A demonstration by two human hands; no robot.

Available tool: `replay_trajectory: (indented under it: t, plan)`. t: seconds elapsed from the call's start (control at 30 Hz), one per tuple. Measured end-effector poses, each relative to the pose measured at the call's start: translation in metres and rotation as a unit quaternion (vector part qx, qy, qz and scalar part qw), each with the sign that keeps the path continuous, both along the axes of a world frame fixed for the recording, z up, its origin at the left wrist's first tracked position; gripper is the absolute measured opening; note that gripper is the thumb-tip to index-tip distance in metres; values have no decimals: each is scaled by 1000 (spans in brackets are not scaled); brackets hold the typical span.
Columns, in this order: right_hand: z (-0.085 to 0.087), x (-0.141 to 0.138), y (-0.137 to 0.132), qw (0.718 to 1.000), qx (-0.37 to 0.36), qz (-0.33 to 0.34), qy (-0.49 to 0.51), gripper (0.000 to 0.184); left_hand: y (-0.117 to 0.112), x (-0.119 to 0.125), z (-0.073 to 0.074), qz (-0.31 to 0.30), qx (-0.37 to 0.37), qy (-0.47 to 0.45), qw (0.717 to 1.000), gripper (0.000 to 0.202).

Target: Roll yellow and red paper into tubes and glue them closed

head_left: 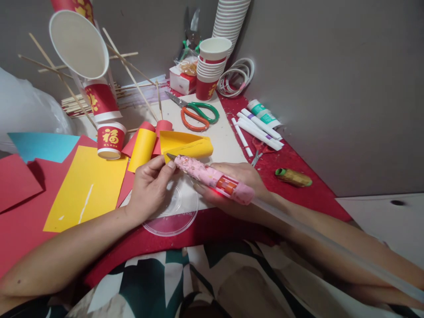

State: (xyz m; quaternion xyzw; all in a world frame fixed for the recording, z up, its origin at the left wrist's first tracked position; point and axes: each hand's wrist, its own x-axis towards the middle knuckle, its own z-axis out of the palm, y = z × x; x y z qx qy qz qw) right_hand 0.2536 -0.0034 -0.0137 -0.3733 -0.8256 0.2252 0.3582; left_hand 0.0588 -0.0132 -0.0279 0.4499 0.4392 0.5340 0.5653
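Note:
My right hand (238, 185) grips a pink glue gun (212, 176) with a long clear glue stick trailing back from it; a red light glows under it. Its metal tip points left at a curled yellow paper (188, 145). My left hand (150, 185) has its fingers curled, the thumb and fingertips pinched at the glue gun's tip beside the yellow paper's edge. Under both hands lies a clear plastic lid (172, 221) on a white board (218, 132).
A yellow and red paper roll (142, 148), red paper cups (111, 139) with wooden sticks, scissors (195, 112), stacked cups (212, 66), glue sticks (258, 128), a gold thread spool (293, 176) and flat yellow, red and blue sheets (82, 190) surround the hands.

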Motion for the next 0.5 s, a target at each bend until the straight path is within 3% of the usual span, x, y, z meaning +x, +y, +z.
replay_trajectory:
  t: [0.23,0.5]
  plan:
    - [-6,0,1,1000,26,0,-7,31,0,-1,2,-15,-6,11,1000,13]
    - [1,2,1,999,27,-15,-35,33,1,-1,-2,-22,4,-13,1000,12]
